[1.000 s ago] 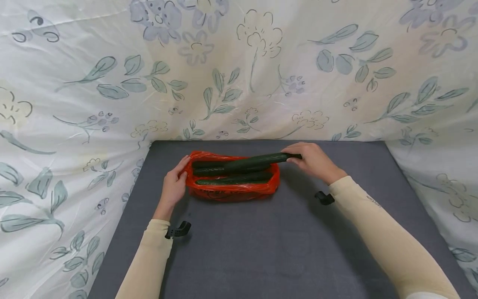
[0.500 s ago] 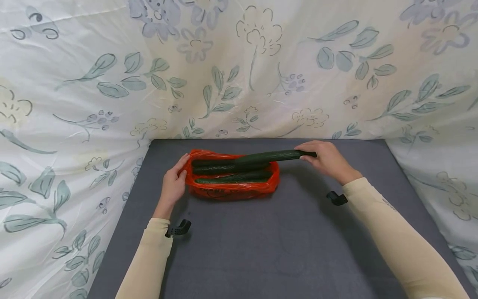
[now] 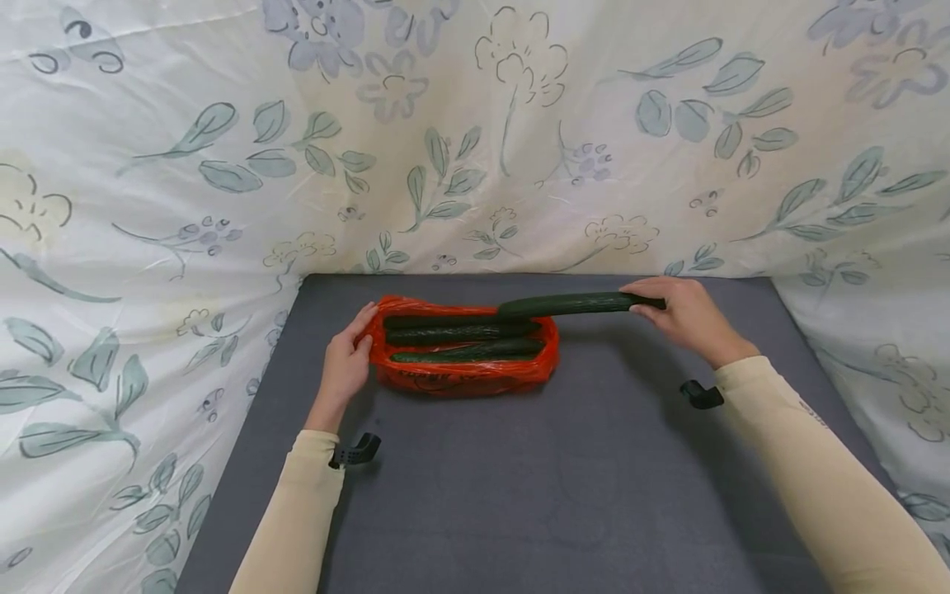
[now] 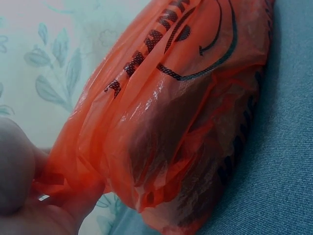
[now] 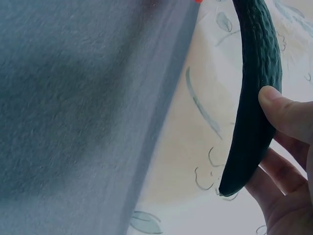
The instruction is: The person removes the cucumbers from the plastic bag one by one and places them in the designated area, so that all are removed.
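Nearest you, your pale sleeves (image 3: 285, 520) come in from 7 and 4 o'clock over the grey surface (image 3: 519, 511), the right one farther out than a second ago. Your left hand (image 3: 346, 363), at the red bag's (image 3: 463, 384) 9 o'clock, pinches its edge between thumb and fingers; hand and bag sit much as they did. Other cucumbers (image 3: 445, 337) lie lengthwise inside, from 9 to 3 o'clock. Your right hand (image 3: 690, 318), out at 3 o'clock, grips the outer end of one cucumber (image 3: 567, 305), thumb against fingers. You have drawn it rightward: most of it lay over the bag a second ago, and now just its inner end does, toward 1 o'clock. Whether that end touches anything, you can't tell. Beyond, at 12, hangs the flowered cloth (image 3: 519, 190).
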A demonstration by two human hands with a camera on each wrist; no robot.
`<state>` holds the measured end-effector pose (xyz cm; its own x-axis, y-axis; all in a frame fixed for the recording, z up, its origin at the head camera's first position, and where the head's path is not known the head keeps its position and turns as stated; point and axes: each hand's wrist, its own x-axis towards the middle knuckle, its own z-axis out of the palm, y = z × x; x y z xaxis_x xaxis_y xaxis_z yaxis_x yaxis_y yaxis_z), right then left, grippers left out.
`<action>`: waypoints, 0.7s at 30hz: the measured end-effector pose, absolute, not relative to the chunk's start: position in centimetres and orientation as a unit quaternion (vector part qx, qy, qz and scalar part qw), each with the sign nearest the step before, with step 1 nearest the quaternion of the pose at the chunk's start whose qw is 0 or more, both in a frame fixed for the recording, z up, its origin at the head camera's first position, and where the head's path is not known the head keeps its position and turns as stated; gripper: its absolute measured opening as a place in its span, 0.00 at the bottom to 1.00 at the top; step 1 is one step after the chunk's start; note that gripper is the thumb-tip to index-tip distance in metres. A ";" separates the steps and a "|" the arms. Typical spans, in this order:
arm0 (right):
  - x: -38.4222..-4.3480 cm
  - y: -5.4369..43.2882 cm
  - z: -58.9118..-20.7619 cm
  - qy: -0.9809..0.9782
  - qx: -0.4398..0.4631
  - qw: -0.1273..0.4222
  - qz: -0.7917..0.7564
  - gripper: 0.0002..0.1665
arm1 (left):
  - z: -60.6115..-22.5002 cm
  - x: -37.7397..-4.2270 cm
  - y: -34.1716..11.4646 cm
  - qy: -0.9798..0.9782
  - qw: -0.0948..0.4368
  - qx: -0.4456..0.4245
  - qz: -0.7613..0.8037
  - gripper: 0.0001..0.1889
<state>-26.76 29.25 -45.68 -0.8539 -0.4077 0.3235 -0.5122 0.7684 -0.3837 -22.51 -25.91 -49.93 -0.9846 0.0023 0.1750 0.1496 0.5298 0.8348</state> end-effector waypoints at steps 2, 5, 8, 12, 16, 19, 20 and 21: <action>-26.6 29.7 -45.7 -0.935 0.243 0.108 0.235 0.26 | -49.9 -22.6 -25.8 -0.868 0.075 -0.044 -0.488 0.29; -26.4 30.3 -45.8 -0.938 0.235 0.106 0.233 0.26 | -49.8 -22.7 -25.5 -0.868 0.072 -0.046 -0.490 0.28; -26.3 30.9 -45.8 -0.940 0.226 0.106 0.231 0.27 | -49.8 -22.7 -25.4 -0.865 0.073 -0.045 -0.495 0.28; -26.6 31.3 -45.9 -0.939 0.228 0.111 0.233 0.26 | -49.8 -22.7 -25.6 -0.865 0.080 -0.039 -0.494 0.29; -26.8 32.0 -46.1 -0.941 0.223 0.110 0.230 0.26 | -49.7 -22.7 -25.7 -0.867 0.081 -0.036 -0.490 0.30; -26.7 32.6 -46.2 -0.945 0.209 0.108 0.226 0.26 | -49.7 -22.7 -25.6 -0.866 0.083 -0.039 -0.491 0.29; -26.6 32.8 -46.2 -0.946 0.205 0.108 0.225 0.26 | -49.7 -22.7 -25.5 -0.866 0.084 -0.039 -0.490 0.28; -26.6 33.0 -46.2 -0.947 0.202 0.109 0.225 0.26 | -49.7 -22.7 -25.5 -0.866 0.085 -0.039 -0.491 0.28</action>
<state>-26.61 33.03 -46.21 -0.8945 -0.3342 0.2969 -0.4320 0.8171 -0.3817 -22.72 -25.47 -49.66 -0.9826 -0.0152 0.1850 0.1510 0.5145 0.8441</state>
